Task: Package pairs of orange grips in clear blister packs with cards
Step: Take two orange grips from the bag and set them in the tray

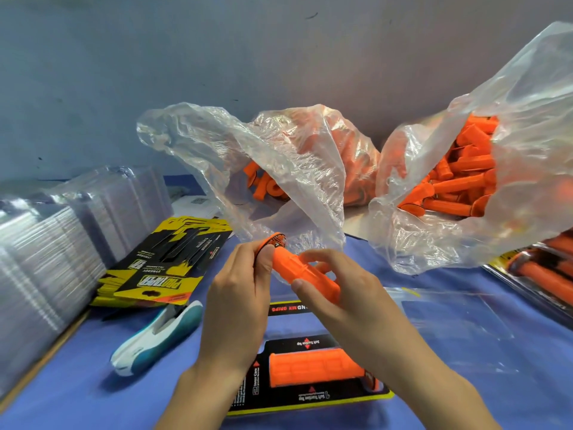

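Both hands hold one orange grip [302, 273] above the blue table. My left hand [237, 294] pinches its flanged end, and my right hand [344, 293] wraps the body from the right. Below them lies a black and yellow card [310, 398] in a clear blister, with a second orange grip [316, 369] resting in it. A stack of printed cards [164, 268] lies to the left. Stacked clear blister packs [55, 243] stand at the far left.
Two clear plastic bags hold several orange grips, one in the middle [279, 162] and one at the right [465, 175]. A white and teal stapler [155, 339] lies left of my hands. Finished packs [545, 274] sit at the right edge.
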